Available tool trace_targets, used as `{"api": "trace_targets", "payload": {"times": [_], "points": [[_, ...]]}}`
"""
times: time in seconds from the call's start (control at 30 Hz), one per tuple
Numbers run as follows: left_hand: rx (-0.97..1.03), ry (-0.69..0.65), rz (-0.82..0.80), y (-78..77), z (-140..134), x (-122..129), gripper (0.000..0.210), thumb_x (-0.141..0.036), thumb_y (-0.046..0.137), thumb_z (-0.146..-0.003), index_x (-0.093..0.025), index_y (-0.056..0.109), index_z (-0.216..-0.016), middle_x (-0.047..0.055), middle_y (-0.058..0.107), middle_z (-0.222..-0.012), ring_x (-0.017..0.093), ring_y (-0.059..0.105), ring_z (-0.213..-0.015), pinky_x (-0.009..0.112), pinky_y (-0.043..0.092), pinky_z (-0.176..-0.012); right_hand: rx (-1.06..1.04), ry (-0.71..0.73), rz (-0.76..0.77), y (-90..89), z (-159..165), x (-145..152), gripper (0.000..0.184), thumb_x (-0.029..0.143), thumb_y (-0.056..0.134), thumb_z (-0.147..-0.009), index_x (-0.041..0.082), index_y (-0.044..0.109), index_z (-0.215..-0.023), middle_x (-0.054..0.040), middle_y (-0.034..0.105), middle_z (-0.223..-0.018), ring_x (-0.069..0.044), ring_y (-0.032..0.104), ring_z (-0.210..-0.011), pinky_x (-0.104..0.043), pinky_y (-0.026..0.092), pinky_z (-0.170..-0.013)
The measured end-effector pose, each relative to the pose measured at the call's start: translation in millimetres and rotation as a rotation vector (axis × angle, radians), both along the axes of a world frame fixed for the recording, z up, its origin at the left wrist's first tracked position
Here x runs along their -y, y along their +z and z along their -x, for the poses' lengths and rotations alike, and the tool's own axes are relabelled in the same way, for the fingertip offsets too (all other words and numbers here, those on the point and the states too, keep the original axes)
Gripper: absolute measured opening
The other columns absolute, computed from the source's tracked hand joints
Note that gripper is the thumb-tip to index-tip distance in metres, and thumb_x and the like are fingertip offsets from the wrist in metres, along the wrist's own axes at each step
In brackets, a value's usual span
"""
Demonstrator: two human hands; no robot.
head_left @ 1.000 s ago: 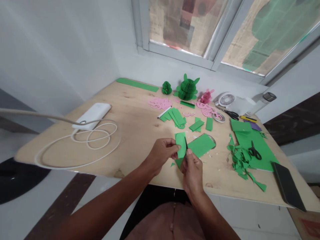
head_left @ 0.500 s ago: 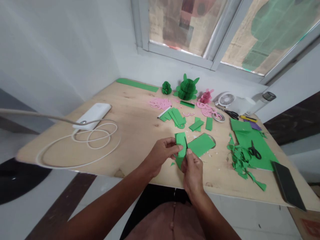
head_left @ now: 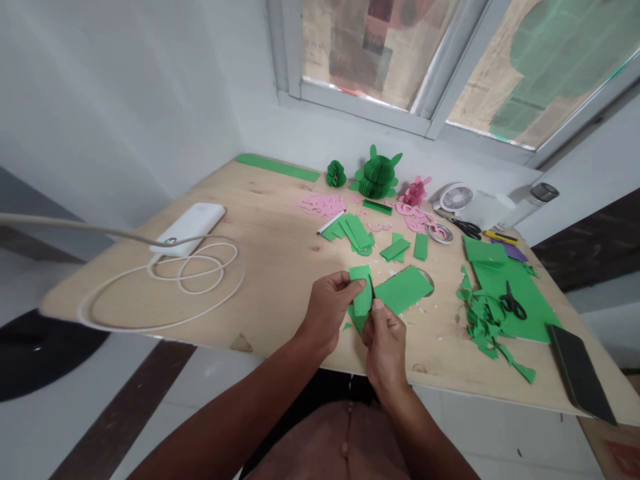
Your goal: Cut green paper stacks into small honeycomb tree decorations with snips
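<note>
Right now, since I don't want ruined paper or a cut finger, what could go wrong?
The left hand holds the green piece close to the dark blade, so a slip might nick skin or spoil the cut. The black slab lies near the edge of the table; a bump might drop it.

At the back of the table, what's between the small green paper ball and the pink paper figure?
A larger green paper figure stands between the small green paper ball and the pink paper figure, as the head view shows.

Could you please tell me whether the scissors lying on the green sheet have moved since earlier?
No, judged against the wooden table, those scissors have not visibly shifted.
</note>
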State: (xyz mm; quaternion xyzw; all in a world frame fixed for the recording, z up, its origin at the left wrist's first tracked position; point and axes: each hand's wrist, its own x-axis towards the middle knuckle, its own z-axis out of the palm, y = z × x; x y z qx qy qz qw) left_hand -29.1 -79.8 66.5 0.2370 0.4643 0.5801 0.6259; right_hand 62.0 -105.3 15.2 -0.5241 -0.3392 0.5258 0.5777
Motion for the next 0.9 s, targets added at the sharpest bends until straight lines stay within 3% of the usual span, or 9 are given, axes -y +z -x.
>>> {"api": "trace_targets", "payload": {"times": [0.53, 0.9], "points": [[-0.041, -0.021, -0.018, 0.3, -1, 4, 0.017, -0.027, 0.074, -0.057, -0.013, 0.068, -0.062, -0.002, 0.062, -0.058, 0.01, 0.052, -0.055, 0.022, 0.04, -0.056, -0.054, 0.024, -0.009, 7.0, 0, 0, 0.05, 0.056, 0.06, -0.078, 0.023, 0.031, -0.054, 0.0111, 0.023, -0.043, -0.007, 0.015, -0.042, -0.024, 0.011, -0.041], [-0.087, -0.143, -0.039, 1.1, 11, 1, 0.013, -0.024, 0.073, -0.057, -0.013, 0.066, -0.057, -0.003, 0.06, -0.053, 0.008, 0.049, -0.053, 0.021, 0.037, -0.055, 0.033, 0.026, -0.015, 4.3, -4, 3, 0.052, 0.058, 0.059, -0.078, 0.023, 0.03, -0.053, 0.01, 0.023, -0.045, -0.007, 0.017, -0.043, -0.023, 0.014, -0.041]]}}
